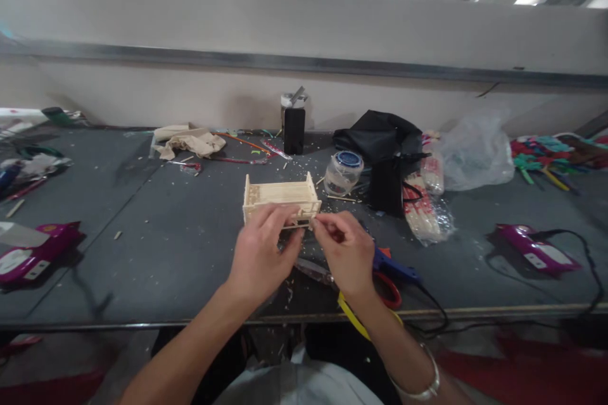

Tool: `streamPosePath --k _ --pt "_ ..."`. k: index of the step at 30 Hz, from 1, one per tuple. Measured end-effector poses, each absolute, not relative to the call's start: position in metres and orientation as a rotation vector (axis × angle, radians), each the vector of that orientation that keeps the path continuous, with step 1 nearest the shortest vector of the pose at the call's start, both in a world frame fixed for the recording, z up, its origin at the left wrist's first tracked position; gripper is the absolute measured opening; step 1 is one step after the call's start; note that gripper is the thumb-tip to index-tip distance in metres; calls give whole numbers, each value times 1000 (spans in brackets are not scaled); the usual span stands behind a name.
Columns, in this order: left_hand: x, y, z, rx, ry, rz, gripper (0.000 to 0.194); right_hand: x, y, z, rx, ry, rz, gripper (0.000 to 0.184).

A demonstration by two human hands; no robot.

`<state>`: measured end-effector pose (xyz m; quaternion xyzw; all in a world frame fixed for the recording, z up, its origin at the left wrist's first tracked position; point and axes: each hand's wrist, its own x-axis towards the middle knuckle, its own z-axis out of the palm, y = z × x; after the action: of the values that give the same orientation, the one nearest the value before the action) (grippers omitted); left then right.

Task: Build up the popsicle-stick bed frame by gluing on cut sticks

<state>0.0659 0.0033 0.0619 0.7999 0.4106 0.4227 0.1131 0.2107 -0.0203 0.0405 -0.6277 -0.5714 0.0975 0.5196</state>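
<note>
A small model of pale wooden sticks (280, 192), shaped like a little bed or bench with corner posts, stands on the dark table. My left hand (263, 243) is closed on its front side, fingers over the front rail and thumb below. At the model's front right corner, my right hand (346, 247) pinches with thumb and forefinger; whatever lies between those fingertips is too small to make out. Scissors (313, 271) lie beneath my hands, partly covered by the right one. Beside my right hand is a blue glue gun (399, 267) with a black cord.
Behind the model stand a clear jar with a blue lid (344, 171) and a black phone (294, 131) propped upright. Rightward are a black bag (380, 136), packs of sticks (422, 212) and a plastic bag (475, 152). Purple devices (536, 248) lie at both sides. Wood scraps litter the table.
</note>
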Motion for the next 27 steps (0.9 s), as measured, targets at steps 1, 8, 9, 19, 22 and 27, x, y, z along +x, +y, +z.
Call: streamPosePath --k 1,8,9,19,22,27 --pt "64 9 69 2476 1222 1213 26 211 -17 40 -1509 -1372 190 10" --pt "70 44 87 2752 1153 763 56 211 -5 32 -1528 -1402 52 9" --pt "72 48 87 2754 1131 725 58 211 -4 31 -1537 -1413 43 10" --pt "81 65 93 2493 1057 612 46 207 -3 31 -1624 -1447 19 12" --pt "85 71 99 2463 1011 559 41 207 -2 30 -1641 -1462 1 15" --pt "90 80 101 2460 949 507 39 209 -2 31 -1627 -1459 40 13"
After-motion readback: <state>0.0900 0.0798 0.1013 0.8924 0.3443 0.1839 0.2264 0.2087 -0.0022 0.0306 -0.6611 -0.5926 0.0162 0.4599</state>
